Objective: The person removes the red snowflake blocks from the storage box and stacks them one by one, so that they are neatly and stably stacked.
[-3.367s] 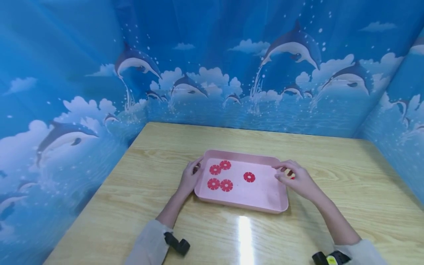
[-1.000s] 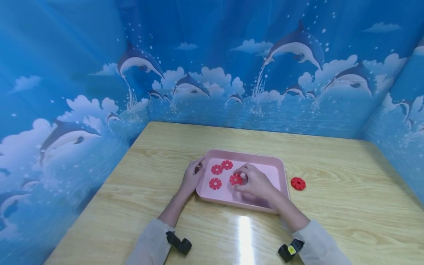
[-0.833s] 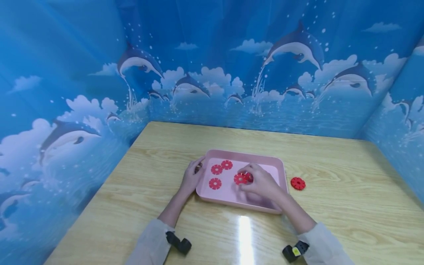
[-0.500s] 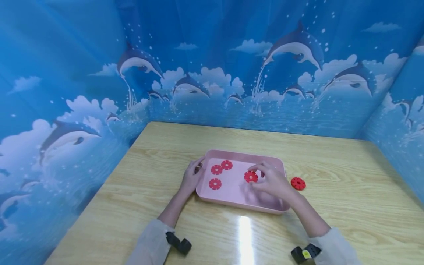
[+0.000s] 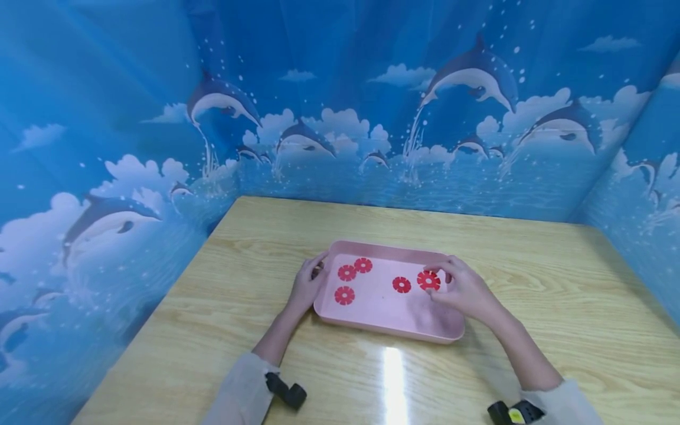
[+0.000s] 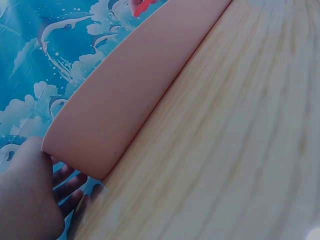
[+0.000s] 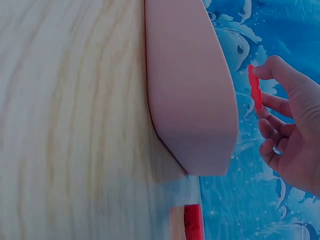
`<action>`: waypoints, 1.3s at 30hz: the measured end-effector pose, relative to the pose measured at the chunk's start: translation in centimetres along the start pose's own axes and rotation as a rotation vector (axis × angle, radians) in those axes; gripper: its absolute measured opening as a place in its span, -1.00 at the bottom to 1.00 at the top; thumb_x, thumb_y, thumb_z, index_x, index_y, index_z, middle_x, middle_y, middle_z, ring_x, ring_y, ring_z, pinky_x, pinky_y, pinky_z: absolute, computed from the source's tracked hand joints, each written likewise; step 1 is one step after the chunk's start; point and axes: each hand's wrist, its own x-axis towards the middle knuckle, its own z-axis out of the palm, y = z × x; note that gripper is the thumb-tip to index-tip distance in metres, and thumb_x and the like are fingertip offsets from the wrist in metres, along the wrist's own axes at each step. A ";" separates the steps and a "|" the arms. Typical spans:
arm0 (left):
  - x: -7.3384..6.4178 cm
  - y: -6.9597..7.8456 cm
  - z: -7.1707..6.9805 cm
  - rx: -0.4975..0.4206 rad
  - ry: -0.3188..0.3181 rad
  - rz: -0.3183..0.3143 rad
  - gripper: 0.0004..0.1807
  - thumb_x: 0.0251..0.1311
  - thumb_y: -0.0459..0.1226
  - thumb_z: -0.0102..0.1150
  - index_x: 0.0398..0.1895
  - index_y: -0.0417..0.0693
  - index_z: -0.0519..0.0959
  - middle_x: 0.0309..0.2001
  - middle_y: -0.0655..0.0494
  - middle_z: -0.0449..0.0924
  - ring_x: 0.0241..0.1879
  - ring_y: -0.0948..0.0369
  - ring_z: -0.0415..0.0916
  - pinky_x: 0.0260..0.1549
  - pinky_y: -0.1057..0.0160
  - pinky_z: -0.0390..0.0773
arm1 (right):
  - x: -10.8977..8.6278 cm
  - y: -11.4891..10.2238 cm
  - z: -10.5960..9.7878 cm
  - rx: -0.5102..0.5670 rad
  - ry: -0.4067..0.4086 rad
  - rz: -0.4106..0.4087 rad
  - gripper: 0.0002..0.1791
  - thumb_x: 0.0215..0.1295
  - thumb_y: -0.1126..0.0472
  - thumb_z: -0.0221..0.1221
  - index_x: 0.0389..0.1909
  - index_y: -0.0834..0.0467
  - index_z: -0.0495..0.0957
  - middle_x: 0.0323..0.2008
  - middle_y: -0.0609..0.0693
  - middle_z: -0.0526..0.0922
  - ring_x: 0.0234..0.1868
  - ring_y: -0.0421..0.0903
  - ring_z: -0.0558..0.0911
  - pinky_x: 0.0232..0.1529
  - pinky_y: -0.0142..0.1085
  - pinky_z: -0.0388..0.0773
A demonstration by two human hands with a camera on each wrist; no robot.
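Red notched disc point(image 5: 428, 281) pinched by right hand point(image 5: 464, 289) over three-o'clock end of pink tray point(image 5: 388, 332) | left hand point(image 5: 306, 285) touches nine-o'clock end, grip unclear | hands apart | risk: edge-only pinch could slip, dropping the disc; passing too low could knock it against the tray

Red notched disc point(image 5: 428, 281) lifted from beside the lower-left disc point(image 5: 344, 296), carried in the fingers point(image 5: 444, 266) of the right hand point(image 5: 468, 289) to the right side of the pink tray point(image 5: 385, 332), middle disc point(image 5: 401, 285) uncovered again, outside disc point(image 7: 194, 222) hidden from head view.
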 end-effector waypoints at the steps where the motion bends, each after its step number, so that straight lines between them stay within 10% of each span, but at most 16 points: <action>1: 0.0 0.0 0.0 -0.002 0.001 0.002 -0.57 0.16 -0.50 0.03 0.14 -0.27 0.43 -0.21 -0.12 0.44 -0.26 0.01 0.45 -0.19 0.10 0.50 | -0.1 0.1 -0.2 0.004 0.002 0.005 -0.52 -0.09 0.24 0.37 -0.06 0.18 0.54 -0.33 0.03 0.38 -0.39 -0.01 0.38 -0.60 -0.33 0.40; 39: 0.0 0.1 0.0 -0.003 -0.009 -0.048 -0.58 0.21 -0.43 0.04 0.17 -0.22 0.41 -0.18 -0.10 0.43 -0.22 0.02 0.44 -0.15 0.12 0.50 | -3.1 7.6 -3.6 0.015 0.085 0.061 -0.52 0.06 0.23 0.30 0.04 0.25 0.48 -0.20 0.10 0.39 -0.38 -0.03 0.31 -0.55 -0.34 0.33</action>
